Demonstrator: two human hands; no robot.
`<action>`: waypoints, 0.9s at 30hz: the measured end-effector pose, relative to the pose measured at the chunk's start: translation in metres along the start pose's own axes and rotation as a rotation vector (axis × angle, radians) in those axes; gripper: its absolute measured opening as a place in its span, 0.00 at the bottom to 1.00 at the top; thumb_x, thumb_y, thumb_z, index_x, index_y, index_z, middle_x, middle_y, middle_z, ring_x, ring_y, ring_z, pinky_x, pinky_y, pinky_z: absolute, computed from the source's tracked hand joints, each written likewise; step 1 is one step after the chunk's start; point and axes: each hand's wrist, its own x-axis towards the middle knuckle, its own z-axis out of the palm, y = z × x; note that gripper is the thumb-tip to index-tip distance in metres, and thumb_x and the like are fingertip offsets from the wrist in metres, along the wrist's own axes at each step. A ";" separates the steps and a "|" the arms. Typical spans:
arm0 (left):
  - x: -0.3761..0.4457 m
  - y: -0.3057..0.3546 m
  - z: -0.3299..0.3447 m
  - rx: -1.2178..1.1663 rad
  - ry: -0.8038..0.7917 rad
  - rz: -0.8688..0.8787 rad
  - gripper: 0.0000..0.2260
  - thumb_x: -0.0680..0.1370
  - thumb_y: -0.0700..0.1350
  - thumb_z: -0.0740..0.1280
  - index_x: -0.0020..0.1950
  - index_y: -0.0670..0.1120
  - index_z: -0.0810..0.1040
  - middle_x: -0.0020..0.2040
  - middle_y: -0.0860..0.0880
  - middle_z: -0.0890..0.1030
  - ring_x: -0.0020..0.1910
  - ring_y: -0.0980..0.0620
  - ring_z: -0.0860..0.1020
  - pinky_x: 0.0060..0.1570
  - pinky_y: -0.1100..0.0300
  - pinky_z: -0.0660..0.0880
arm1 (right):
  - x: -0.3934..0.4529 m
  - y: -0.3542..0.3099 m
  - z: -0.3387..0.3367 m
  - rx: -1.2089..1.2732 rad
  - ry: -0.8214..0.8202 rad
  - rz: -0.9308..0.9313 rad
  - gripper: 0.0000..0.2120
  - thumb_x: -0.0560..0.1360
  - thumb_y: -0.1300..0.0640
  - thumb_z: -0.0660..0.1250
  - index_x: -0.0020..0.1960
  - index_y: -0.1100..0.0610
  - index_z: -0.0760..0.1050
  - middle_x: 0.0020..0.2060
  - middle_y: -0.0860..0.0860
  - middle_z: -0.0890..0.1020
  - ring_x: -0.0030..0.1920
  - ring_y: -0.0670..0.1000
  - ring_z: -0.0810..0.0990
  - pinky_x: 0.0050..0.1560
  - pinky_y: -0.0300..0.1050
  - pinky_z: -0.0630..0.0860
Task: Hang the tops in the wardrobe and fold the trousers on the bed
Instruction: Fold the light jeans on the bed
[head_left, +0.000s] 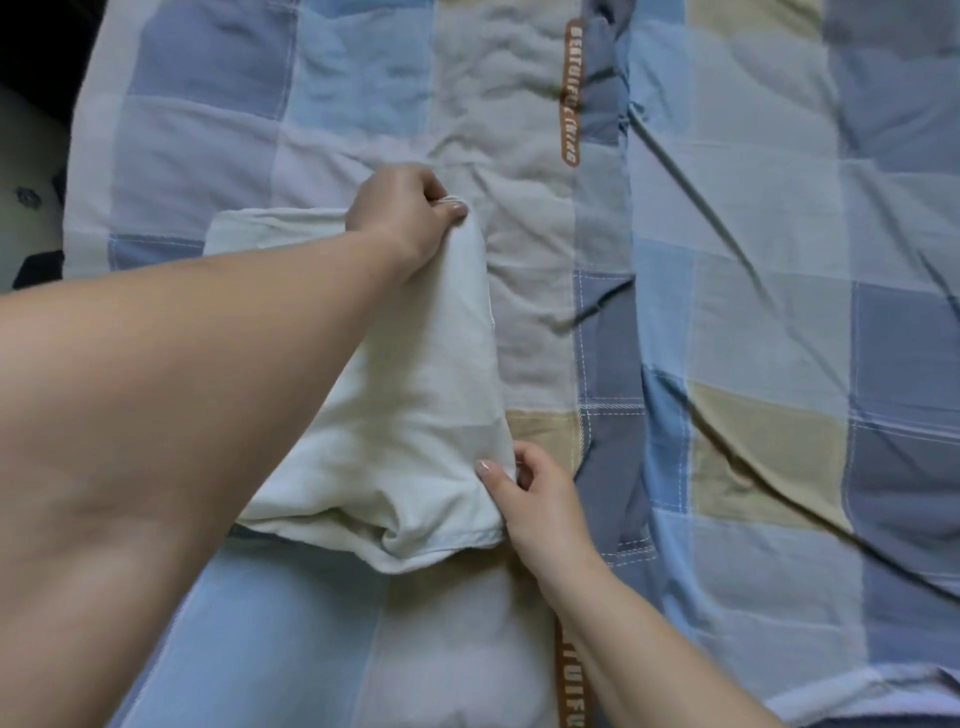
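From the head view we see one pair of trousers (415, 415), off-white and of soft, thin cloth, lying partly folded on the bed (779, 260). The cloth is creased, with a rounded bulge and a deep fold near its lower edge, and a flatter layer shows beneath at the upper left. We count two hands, both on this one garment. The left hand (402, 213) reaches across from the left and pinches the far corner of the trousers between curled fingers and thumb, lifting that corner slightly off the bed. The right hand (535, 499) pinches the near right edge, thumb on top of the cloth and fingers curled under it. The bed is covered by one quilt (753, 467) in patches of pale blue, grey-blue, grey and tan, with white stitching. Two brown strips (573, 93) with white lettering lie on it, one above the trousers and one at the bottom edge.
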 end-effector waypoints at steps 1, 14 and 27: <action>-0.001 0.001 0.005 -0.012 -0.017 0.025 0.09 0.75 0.53 0.69 0.49 0.49 0.81 0.54 0.47 0.82 0.56 0.47 0.77 0.54 0.58 0.70 | 0.000 0.003 -0.003 0.021 0.014 0.014 0.04 0.75 0.60 0.68 0.47 0.52 0.77 0.42 0.51 0.84 0.45 0.50 0.82 0.47 0.42 0.76; -0.161 -0.125 0.001 0.378 -0.213 0.106 0.27 0.81 0.54 0.56 0.78 0.52 0.53 0.79 0.47 0.46 0.78 0.48 0.43 0.73 0.44 0.42 | -0.046 0.003 0.046 -1.403 -0.326 -0.853 0.35 0.73 0.37 0.59 0.72 0.58 0.66 0.74 0.55 0.65 0.75 0.55 0.60 0.71 0.65 0.53; -0.123 -0.186 -0.034 -0.288 0.085 -0.430 0.35 0.73 0.56 0.70 0.75 0.45 0.60 0.72 0.45 0.67 0.70 0.45 0.66 0.70 0.50 0.63 | 0.040 -0.071 0.015 -0.195 0.090 -0.148 0.25 0.75 0.48 0.68 0.68 0.56 0.69 0.59 0.49 0.76 0.60 0.49 0.75 0.65 0.48 0.71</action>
